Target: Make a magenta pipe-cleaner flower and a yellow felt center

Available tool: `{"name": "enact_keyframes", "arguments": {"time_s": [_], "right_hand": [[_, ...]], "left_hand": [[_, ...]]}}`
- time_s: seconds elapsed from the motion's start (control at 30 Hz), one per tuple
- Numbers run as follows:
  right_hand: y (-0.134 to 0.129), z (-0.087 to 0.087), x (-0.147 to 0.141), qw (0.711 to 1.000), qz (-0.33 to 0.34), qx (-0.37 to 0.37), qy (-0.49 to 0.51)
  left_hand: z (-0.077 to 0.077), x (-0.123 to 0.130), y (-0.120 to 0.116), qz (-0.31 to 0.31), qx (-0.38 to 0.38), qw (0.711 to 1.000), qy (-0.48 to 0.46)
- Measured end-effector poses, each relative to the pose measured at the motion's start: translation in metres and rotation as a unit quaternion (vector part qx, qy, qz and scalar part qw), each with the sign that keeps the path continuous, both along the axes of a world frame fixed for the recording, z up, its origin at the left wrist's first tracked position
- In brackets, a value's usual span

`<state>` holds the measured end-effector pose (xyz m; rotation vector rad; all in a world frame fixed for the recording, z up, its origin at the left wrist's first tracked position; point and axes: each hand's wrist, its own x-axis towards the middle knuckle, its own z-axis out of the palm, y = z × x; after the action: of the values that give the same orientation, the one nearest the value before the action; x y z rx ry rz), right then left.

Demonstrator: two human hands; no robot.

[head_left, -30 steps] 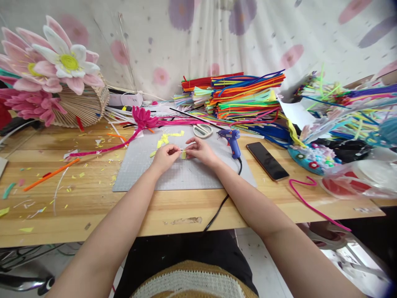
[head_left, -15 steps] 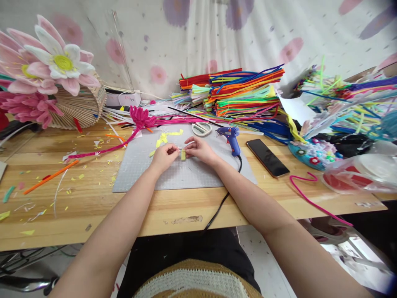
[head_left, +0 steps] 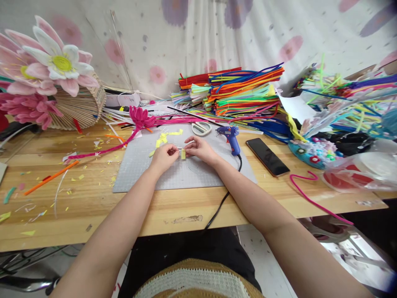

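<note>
Over the grey cutting mat (head_left: 142,178), my left hand (head_left: 164,158) is pinched closed on one end of a thin pale stick (head_left: 180,148). My right hand (head_left: 200,150) is closed on the other end, thumb and fingertip together, the other fingers loosely curled. A small yellow paper strip (head_left: 183,155) hangs from the stick beside my right fingertips. More yellow paper strips (head_left: 163,138) lie on the mat just beyond my left hand. Scissors (head_left: 201,128) with white handles and a blue glue gun (head_left: 231,138) rest at the mat's far right.
A black phone (head_left: 267,157) lies right of the mat. Bundles of coloured pipe cleaners (head_left: 245,91) are stacked at the back. A magenta pipe-cleaner flower (head_left: 141,118) lies at the mat's far left edge. The glue gun's black cord (head_left: 221,203) runs over the table's front edge.
Almost nothing differs. Both hands hold nearly the same place, with the yellow strip still hanging between them; the whole view has shifted very slightly.
</note>
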<state>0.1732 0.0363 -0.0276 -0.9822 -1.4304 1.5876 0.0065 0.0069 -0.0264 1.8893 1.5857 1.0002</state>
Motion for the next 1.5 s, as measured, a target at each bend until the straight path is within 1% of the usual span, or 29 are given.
{"name": "enact_keyframes", "arguments": {"time_s": [0.33,0.63,0.7,0.87,0.97,1.17,1.33,1.5], "right_hand": [[0.000,0.001,0.000,1.000,0.003,0.007,-0.004],[0.002,-0.003,-0.001,1.000,-0.004,0.006,-0.002],[0.003,-0.003,-0.001,1.000,-0.003,0.005,-0.002],[0.004,-0.004,-0.001,1.000,-0.006,0.015,-0.009],[0.004,-0.005,-0.002,0.999,-0.007,0.033,-0.023],[0.004,-0.005,-0.002,0.997,-0.001,0.062,-0.043],[0.003,-0.005,-0.003,0.997,0.004,0.061,-0.042],[0.003,-0.005,-0.004,0.997,0.007,0.063,-0.046]], "left_hand": [[0.001,0.000,-0.001,0.005,0.016,0.999,0.028],[0.002,0.000,-0.001,-0.001,0.020,0.999,0.034],[0.001,0.000,0.000,-0.005,0.016,1.000,0.018],[-0.006,0.001,0.003,-0.033,0.002,0.996,-0.081],[-0.010,0.002,0.005,-0.034,-0.016,0.992,-0.122],[-0.012,0.003,0.006,-0.027,-0.024,0.990,-0.134],[-0.012,0.004,0.007,-0.024,-0.030,0.989,-0.146],[-0.014,0.004,0.008,-0.022,-0.040,0.982,-0.181]]}}
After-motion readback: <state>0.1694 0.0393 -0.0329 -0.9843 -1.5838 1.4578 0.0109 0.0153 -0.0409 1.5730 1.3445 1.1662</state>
